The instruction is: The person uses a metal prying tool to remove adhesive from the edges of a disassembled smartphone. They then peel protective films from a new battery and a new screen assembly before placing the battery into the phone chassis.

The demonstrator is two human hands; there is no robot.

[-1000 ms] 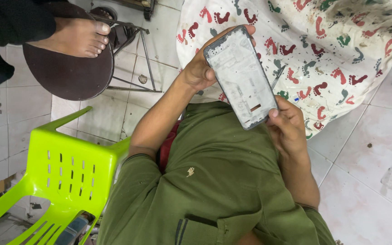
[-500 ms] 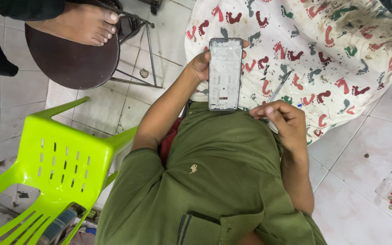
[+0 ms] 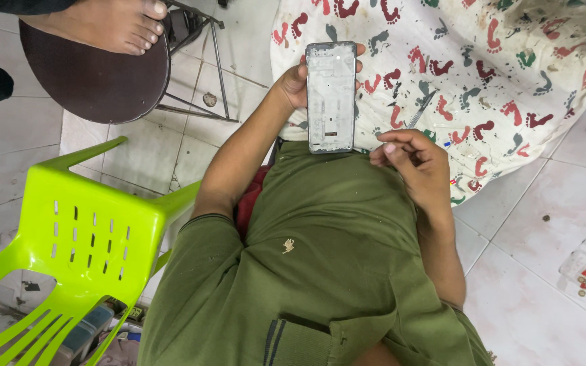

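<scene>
Phone frame (image 3: 331, 97), a pale stripped rectangle with a dark rim, stands upright in the head view above a cloth printed with coloured footprints (image 3: 483, 74), well clear of the lime-green plastic chair (image 3: 83, 230) and the round dark stool (image 3: 96, 78) where another person's bare foot (image 3: 106, 24) rests. Left hand (image 3: 300, 81) is curled around its left edge with fingertips wrapping the far side, while the right hand (image 3: 418, 166) hovers just below its lower right corner, fingers loosely bent and holding nothing, over open white tile floor (image 3: 537, 271) at right.

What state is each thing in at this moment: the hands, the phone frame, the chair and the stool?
phone frame: upright, bare inner side showing, held over the cloth
left hand: gripping the frame's edge
right hand: free, fingers curled, just below the frame
green chair: empty
round stool: someone's bare foot resting on it
</scene>
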